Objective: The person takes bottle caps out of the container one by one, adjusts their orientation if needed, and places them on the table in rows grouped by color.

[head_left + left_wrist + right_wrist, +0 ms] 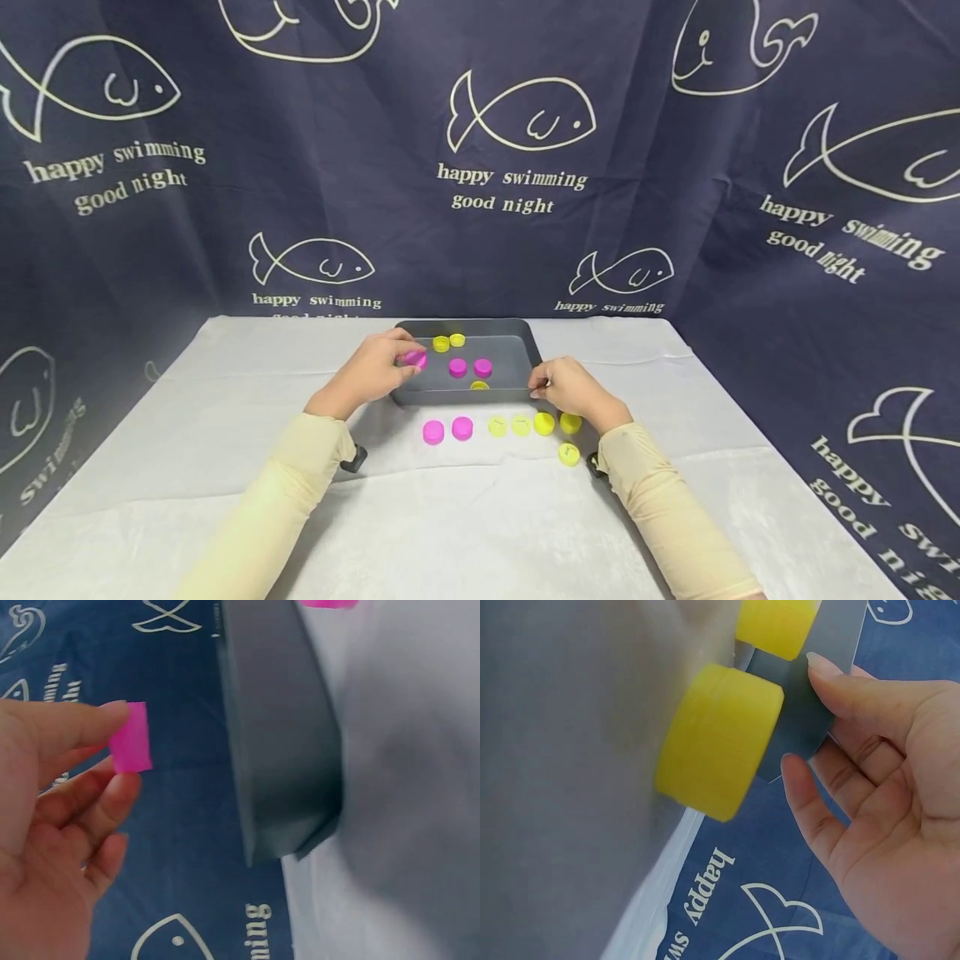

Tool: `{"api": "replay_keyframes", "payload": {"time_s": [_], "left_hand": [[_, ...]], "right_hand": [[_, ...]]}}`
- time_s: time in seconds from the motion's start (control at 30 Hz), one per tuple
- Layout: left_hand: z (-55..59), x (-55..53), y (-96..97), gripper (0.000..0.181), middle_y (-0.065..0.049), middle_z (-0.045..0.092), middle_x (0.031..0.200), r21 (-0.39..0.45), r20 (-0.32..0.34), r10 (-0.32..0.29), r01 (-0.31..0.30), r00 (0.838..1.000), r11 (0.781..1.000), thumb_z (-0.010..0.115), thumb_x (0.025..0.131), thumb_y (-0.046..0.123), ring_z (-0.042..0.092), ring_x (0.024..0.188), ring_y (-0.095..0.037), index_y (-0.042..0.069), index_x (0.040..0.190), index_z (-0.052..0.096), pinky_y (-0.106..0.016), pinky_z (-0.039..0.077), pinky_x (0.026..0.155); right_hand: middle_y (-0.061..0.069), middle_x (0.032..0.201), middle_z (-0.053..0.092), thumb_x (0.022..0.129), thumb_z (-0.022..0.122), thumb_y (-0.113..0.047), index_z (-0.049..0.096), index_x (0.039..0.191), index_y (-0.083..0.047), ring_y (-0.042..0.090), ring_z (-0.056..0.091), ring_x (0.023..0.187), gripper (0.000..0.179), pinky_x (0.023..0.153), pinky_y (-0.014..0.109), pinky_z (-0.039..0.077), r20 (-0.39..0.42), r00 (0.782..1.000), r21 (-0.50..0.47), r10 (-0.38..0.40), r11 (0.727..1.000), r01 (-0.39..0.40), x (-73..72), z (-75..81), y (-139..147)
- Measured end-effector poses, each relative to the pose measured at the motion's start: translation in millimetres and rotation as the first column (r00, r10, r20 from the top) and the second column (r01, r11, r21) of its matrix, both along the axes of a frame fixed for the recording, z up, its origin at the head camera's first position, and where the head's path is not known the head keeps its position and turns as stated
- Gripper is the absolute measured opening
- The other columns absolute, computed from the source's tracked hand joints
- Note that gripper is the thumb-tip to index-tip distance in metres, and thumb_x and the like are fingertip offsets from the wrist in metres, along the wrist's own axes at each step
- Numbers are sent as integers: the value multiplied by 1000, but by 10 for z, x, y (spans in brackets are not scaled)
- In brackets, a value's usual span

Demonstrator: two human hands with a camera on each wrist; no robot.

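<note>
My left hand pinches a pink bottle cap between thumb and fingers, over the left end of the dark grey tray. At the tray's front right corner, my right hand grips the rim, thumb at the front wall in the right wrist view. Inside the tray lie two pink caps near the middle, two yellow caps by the back wall, and a yellow cap partly hidden behind the front wall.
Before the tray, two pink caps and a row of yellow caps lie on the white cloth-covered table. One yellow cap sits nearer, beside the right wrist. A dark blue fish-print curtain hangs behind and at the sides.
</note>
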State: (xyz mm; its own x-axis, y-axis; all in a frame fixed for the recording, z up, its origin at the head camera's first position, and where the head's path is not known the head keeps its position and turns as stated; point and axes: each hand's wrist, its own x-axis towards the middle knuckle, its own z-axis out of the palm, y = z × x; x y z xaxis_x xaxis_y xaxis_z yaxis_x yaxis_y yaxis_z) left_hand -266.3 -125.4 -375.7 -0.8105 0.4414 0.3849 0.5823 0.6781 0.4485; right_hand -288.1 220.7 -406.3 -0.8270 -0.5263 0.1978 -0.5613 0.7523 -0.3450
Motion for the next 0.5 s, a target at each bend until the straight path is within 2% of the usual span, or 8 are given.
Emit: {"api": "replay_keyframes", "payload": {"time_s": [0.1, 0.3, 0.5], "left_hand": [[53, 95, -46, 23, 0, 65, 101, -28, 50, -13, 14, 999, 999, 75, 85, 7, 62, 92, -19, 5, 108, 76, -39, 52, 84], [141, 245, -61, 20, 3, 65, 96, -131, 107, -89, 103, 990, 986, 78, 82, 7, 62, 90, -18, 5, 102, 77, -38, 52, 85], [117, 323, -84, 19, 3, 66, 90, -190, 199, -86, 124, 976, 974, 78, 77, 0, 61, 85, -14, 4, 96, 77, -34, 53, 83]], "right_hand": [[-8, 79, 72, 83, 77, -6, 77, 82, -12, 16, 67, 84, 7, 86, 40, 53, 7, 1000, -1, 4, 1000, -4, -7, -4, -10], [-8, 80, 73, 84, 77, -6, 77, 83, -10, 17, 68, 86, 4, 88, 40, 53, 12, 1000, 3, 7, 1000, -7, -13, 9, -10], [-7, 79, 73, 82, 78, -4, 77, 82, -10, 17, 68, 85, 6, 88, 40, 53, 5, 1000, -19, 7, 1000, -7, -1, -6, -5]]}}
